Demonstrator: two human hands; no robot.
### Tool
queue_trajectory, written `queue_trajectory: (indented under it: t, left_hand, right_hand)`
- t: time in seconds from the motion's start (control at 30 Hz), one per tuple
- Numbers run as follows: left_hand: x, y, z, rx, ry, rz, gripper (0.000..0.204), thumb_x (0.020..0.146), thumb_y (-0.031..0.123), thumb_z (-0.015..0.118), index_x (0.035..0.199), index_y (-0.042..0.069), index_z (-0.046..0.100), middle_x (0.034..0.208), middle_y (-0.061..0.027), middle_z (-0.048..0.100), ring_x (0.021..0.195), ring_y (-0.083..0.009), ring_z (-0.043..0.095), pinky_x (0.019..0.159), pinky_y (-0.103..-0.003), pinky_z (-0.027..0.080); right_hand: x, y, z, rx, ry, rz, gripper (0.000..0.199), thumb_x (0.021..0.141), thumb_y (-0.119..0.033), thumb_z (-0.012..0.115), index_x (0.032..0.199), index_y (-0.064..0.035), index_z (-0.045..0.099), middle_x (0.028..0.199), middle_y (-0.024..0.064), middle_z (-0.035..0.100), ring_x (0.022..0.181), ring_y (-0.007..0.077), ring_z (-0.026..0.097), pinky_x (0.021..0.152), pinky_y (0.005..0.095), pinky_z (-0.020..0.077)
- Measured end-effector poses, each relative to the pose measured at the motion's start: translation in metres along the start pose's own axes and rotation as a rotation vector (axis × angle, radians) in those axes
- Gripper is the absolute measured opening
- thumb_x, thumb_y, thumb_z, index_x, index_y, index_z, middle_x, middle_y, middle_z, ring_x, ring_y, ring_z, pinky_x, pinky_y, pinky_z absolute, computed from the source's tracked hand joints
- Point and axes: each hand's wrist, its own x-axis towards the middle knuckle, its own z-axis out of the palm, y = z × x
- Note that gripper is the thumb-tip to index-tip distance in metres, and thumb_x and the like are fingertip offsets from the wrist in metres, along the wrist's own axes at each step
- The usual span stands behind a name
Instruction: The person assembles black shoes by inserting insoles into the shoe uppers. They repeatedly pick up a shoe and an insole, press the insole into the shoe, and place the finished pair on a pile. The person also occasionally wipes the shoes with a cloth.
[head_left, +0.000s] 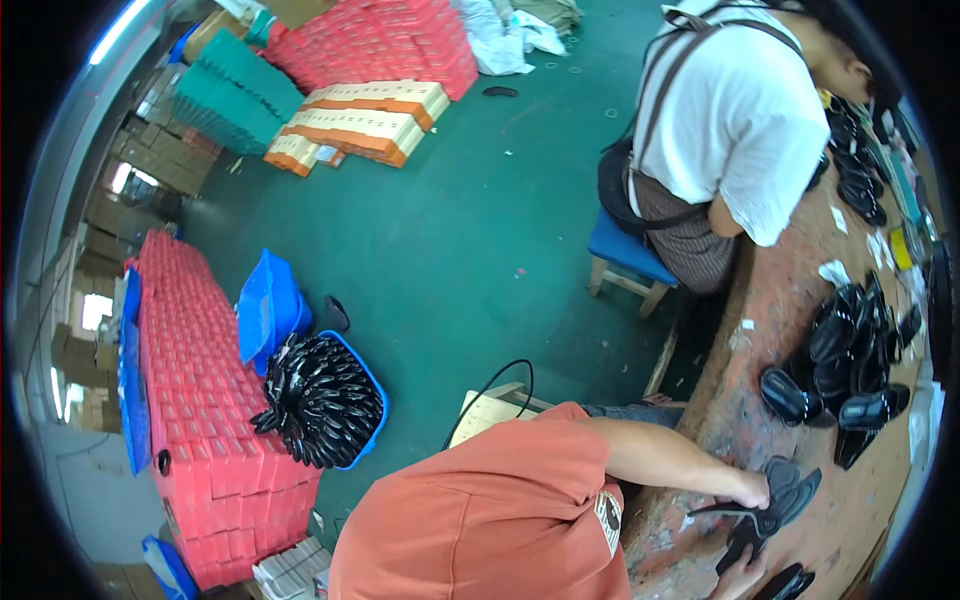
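At the lower right, over the brown workbench (690, 545), my left hand (750, 488) closes on a dark grey insole (785, 510). Similar rounded dark pieces overlap beside it, and a thin dark strip sticks out to its left. Just nearer, my right hand (740, 577) grips a black shoe (741, 543), its fingers partly hidden. The two held things touch or overlap; which part belongs to which I cannot tell. Another glossy black shoe (788, 582) lies right of my right hand, at the lower edge. My left forearm and orange sleeve stretch in from the left.
Black shoes (840, 350) are heaped farther along the bench. Beyond them a co-worker in a white shirt (720, 120) sits on a blue stool (625, 250). Behind me stand a blue basket (372, 375) full of black shoes and stacked red boxes (215, 400).
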Motion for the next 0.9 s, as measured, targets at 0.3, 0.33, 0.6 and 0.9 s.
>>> queue_trajectory:
  t: [0.3, 0.33, 0.6, 0.9]
  left_hand:
    - [-0.008, -0.007, -0.034, -0.279, -0.116, -0.086, 0.033, 0.089, 0.024, 0.072, 0.117, 0.010, 0.079, 0.113, -0.0158, 0.078, 0.108, -0.0316, 0.072, 0.094, -0.050, 0.056]
    - [-0.011, -0.009, -0.044, -0.290, -0.080, -0.083, 0.034, 0.089, 0.024, 0.072, 0.119, 0.010, 0.079, 0.115, -0.0156, 0.078, 0.110, -0.0315, 0.071, 0.095, -0.050, 0.056]
    - [0.029, -0.082, -0.051, -0.243, 0.072, -0.006, 0.046, 0.095, 0.023, 0.072, 0.141, 0.013, 0.067, 0.138, -0.0125, 0.071, 0.121, -0.0321, 0.068, 0.104, -0.047, 0.054]
    - [0.009, 0.024, -0.051, 0.046, 0.124, 0.187, 0.035, 0.107, 0.016, 0.066, 0.137, -0.001, 0.064, 0.102, -0.0106, 0.070, 0.097, -0.0211, 0.066, 0.091, -0.039, 0.053]
  right_hand:
    - [0.000, -0.018, 0.004, -0.110, 0.041, -0.053, 0.029, 0.097, -0.019, 0.079, 0.111, 0.0067, 0.078, 0.102, 0.0261, 0.079, 0.082, 0.0329, 0.073, 0.080, 0.0466, 0.0594]
    - [0.010, -0.024, 0.008, -0.064, 0.074, -0.104, 0.029, 0.097, -0.019, 0.079, 0.112, 0.0062, 0.078, 0.103, 0.0258, 0.079, 0.083, 0.0332, 0.073, 0.081, 0.0467, 0.0595]
    - [0.003, -0.040, -0.011, 0.205, -0.131, 0.464, 0.043, 0.101, -0.003, 0.062, 0.143, 0.0045, 0.065, 0.133, 0.0228, 0.074, 0.120, 0.0313, 0.070, 0.105, 0.0413, 0.0535]
    - [-0.128, -0.086, -0.061, -0.073, 0.500, 0.507, 0.064, 0.087, 0.012, 0.055, 0.144, -0.0120, 0.068, 0.134, 0.0200, 0.073, 0.128, 0.0395, 0.068, 0.107, 0.0474, 0.0533]
